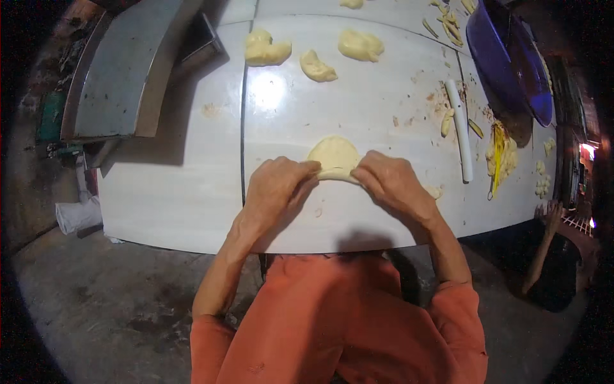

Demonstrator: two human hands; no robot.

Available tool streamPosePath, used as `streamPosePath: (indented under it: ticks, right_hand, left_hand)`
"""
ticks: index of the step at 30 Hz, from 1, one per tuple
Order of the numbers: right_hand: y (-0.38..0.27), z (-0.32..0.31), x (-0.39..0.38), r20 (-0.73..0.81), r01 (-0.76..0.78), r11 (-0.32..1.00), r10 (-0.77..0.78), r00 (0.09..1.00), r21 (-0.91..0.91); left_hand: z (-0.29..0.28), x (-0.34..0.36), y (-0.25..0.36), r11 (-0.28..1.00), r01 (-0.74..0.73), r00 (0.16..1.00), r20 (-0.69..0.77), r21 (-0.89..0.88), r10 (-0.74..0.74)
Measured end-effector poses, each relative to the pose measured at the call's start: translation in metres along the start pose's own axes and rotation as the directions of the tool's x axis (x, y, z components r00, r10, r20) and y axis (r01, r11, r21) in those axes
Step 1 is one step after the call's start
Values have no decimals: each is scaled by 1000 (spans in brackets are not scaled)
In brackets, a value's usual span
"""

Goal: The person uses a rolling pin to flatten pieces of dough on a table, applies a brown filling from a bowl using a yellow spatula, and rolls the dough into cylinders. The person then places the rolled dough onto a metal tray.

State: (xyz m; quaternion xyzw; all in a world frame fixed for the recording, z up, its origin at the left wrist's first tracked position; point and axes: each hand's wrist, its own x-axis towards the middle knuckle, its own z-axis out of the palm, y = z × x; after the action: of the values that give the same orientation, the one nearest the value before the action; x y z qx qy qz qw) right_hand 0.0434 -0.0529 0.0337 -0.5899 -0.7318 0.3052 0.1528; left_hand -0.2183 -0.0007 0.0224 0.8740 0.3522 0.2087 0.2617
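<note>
A flat round of pale yellow dough [335,153] lies on the white tiled table [173,211] in front of me. Its near edge is folded over into a thin roll. My left hand [275,185] pinches the left end of that roll between thumb and fingers. At the right end, my right hand [393,184] grips the roll the same way. Farther back lie lumps of the same dough: one at the left [265,49], a smaller curved piece [318,66] in the middle and another lump [361,45] to the right.
A metal machine with a sloping tray [121,77] stands at the left. On the right are a white rolling rod [460,131], a purple basin [505,57], a yellow-handled whisk-like tool [497,153] and dough scraps [449,29]. A wooden handle [543,246] leans beyond the table's right edge.
</note>
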Motion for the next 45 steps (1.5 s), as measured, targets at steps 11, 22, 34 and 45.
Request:
streamPosePath:
  ticks: [11,22,34,45]
  right_hand:
    - [-7,12,-7,-220,100,989,-122,968,-109]
    - [-2,17,5,-238,9,977,-61,969,-214]
    - [5,-5,10,-13,216,856,-251,968,-469]
    - [14,7,20,-245,236,932,-305,920,-273]
  left_hand:
    - [0,-8,-10,994,-49,993,-98,94,58]
    - [4,-7,-15,980,-119,989,-66,158,131]
    - [1,15,-35,929,-89,957,289,360,-21]
    - [0,14,-35,989,-123,981,-141,84,134]
